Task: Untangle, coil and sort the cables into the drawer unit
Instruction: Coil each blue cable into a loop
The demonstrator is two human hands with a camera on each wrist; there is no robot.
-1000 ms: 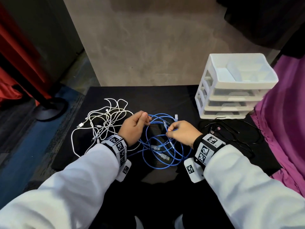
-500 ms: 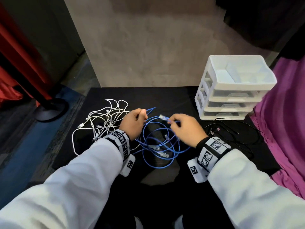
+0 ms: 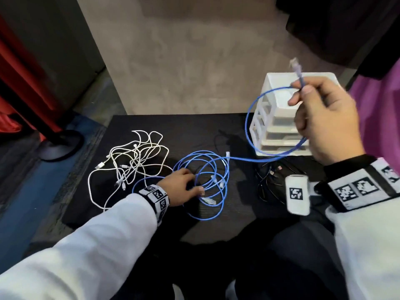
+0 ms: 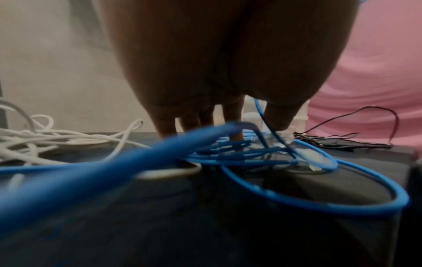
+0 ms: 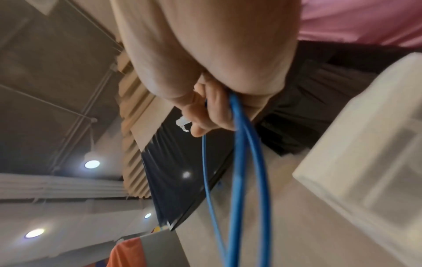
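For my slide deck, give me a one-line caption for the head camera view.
Right hand lifts one blue cable end while left hand pins the tangle.

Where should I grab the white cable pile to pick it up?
Grab the white cables in the thick middle where the strands cross, coming from above. That knot bunches many strands, so one grip lifts most. The loose loops at the left edge would just trail. The left hand sits right beside it, pressing the blue cable.
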